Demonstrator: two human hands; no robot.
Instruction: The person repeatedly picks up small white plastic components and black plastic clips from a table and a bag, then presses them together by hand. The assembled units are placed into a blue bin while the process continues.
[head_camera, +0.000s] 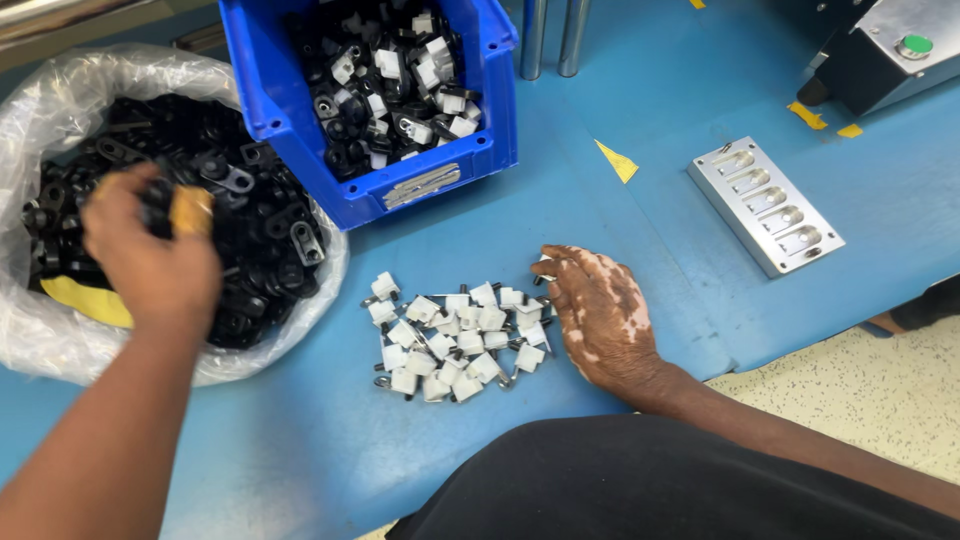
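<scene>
Reaching my left hand (150, 262) into the clear bag (60, 110) of black clips (260, 215), I cannot tell whether its blurred fingers grip. My right hand (600, 315) lies open, touching the white clips (450, 340) piled on the desk (600, 190); best pinch one clip cleanly.

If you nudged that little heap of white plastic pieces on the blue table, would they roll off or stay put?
The white pieces look blocky with flat faces, so they would probably slide and scatter rather than roll. Being small plastic with thin metal pins, each is likely light and stiff. The right hand resting at the heap's edge would likely block that side.
</scene>
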